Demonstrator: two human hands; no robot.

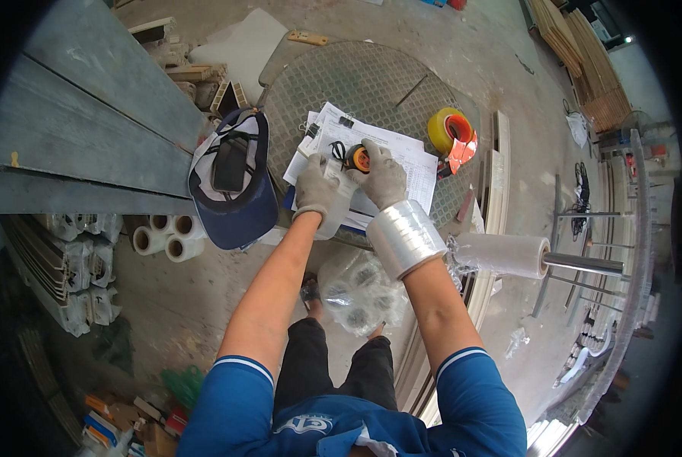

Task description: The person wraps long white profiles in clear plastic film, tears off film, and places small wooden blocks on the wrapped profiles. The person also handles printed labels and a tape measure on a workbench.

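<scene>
Both my hands wear grey work gloves and meet over the papers on a round table. My left hand (pixel 317 187) is closed around a translucent whitish plastic piece (pixel 336 207), perhaps a roll; its full shape is partly hidden. Thumb and fingers of my right hand (pixel 385 179) close round a black and orange tape measure (pixel 360 158) with a dark strap. A wide roll of clear stretch film (pixel 407 238) sits around my right forearm, just behind the glove. Printed sheets (pixel 413 164) with black binder clips (pixel 346 121) lie under the hands.
On the round patterned table (pixel 303 80) are a yellow tape roll with an orange dispenser (pixel 451 137) and a dark blue cap (pixel 238 217) holding a black phone (pixel 230 164). Bagged rolls (pixel 364 293) stand below. A film roll (pixel 501 254) on a metal bar juts from the right.
</scene>
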